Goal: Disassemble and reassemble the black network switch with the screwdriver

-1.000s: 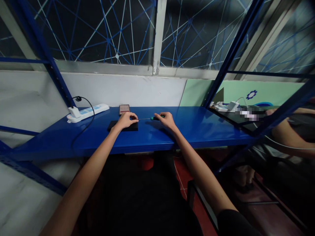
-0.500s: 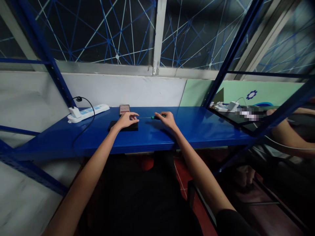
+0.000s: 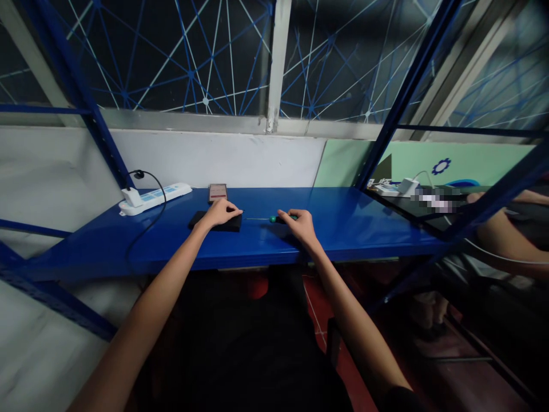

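Dark window panes (image 3: 180, 51) w/ a blue-and-white line web are filling the top, split by a pale upright mullion (image 3: 274, 63) and sitting over a white wall (image 3: 240, 157). A glossy blue metal shelf (image 3: 351, 226) is running across betw. slanted blue rack posts (image 3: 407, 86), catching dim reflections. Red floor (image 3: 313, 309) is showing below in shadow; a green panel (image 3: 472, 160) w/ a blue gear logo is standing at right.

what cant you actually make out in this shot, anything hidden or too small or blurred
Head view, the only one:
- The black flat thing: the left hand covers its top, and it is too dark and small to identify.
- The screwdriver: the right hand hides most of the handle; its tip is too thin to see.
- The phone screen: too small to read.
- A patch on the neighbouring bench: blurred out.
- A co-worker's arm: cut off by the right edge.
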### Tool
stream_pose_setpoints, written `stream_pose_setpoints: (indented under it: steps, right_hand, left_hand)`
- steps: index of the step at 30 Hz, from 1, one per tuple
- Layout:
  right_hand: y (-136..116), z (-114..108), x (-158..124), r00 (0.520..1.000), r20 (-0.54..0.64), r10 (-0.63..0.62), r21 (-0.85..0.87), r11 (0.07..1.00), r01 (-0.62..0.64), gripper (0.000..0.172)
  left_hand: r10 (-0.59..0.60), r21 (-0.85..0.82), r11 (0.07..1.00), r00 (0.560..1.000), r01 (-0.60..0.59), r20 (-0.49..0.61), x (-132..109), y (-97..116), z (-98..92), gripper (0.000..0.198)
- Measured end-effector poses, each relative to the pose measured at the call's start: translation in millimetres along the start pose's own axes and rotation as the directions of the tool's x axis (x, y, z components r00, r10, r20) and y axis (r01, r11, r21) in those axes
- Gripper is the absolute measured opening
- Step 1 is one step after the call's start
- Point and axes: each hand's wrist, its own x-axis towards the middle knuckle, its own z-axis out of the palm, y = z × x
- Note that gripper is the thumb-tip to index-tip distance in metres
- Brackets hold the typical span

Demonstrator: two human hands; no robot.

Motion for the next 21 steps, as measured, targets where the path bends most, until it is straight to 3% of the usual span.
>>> stream_pose_setpoints:
  steps: [21]
  right_hand:
    - [-3.6,4.6,-4.1,0.995,0.1,-0.002,-0.072,0.997,0.009,0.055]
  left_hand:
    - [-0.02,0.018,1.0,0.999,0.02,0.026,0.5,0.9,-0.6,0.035]
